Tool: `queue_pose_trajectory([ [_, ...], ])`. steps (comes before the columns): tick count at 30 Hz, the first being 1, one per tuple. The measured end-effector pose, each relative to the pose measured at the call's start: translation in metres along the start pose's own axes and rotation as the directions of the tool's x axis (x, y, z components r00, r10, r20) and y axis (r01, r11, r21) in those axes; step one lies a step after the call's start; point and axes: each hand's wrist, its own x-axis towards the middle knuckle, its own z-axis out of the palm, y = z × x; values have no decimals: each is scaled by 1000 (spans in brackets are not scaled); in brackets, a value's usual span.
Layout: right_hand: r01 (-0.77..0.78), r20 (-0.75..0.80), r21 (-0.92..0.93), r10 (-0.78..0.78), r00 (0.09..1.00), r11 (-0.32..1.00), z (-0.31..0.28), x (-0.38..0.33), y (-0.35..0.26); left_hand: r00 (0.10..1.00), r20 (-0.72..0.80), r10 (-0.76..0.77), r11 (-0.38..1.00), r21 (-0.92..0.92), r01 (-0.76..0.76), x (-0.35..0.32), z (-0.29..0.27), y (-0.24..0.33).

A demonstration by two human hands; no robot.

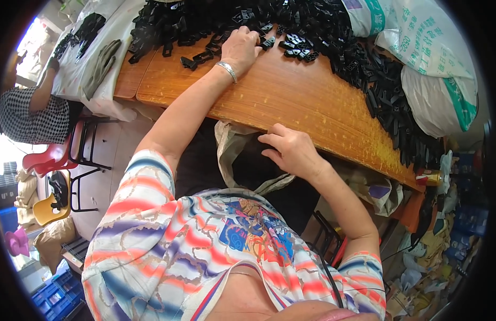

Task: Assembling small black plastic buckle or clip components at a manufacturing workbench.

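Note:
Far out over the wooden table (pixel 280 91), my left hand (pixel 241 51) rests at the near side of a big heap of black plastic parts (pixel 168 24). Its fingers curl downward among the parts, and whatever they grip is hidden. Close by its thumb lies a small group of shiny black parts (pixel 299 47). My right hand (pixel 293 152) hovers at the table's near edge with thumb and fingers apart, nothing visible in them. Below it hangs a pale woven sack (pixel 225 144), its mouth gaping toward my lap and its inside dark.
More black parts (pixel 387 101) run down the table's right side, beside white sacks with green print (pixel 435 43). At the left, another person in a checked top (pixel 37 115) sits near a covered table with a grey glove (pixel 102 67). Blue crates (pixel 58 291) stand lower left.

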Motion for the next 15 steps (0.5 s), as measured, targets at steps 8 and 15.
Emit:
queue_pose_trajectory([
  [8, -225, -353, -342, 97, 931, 913, -38, 72, 122, 994, 44, 103, 989, -107, -98, -30, -12, 8],
  [15, -264, -310, -560, 96, 946, 786, -32, 114, 157, 954, 66, 293, 926, -268, -266, -70, -20, 33],
])
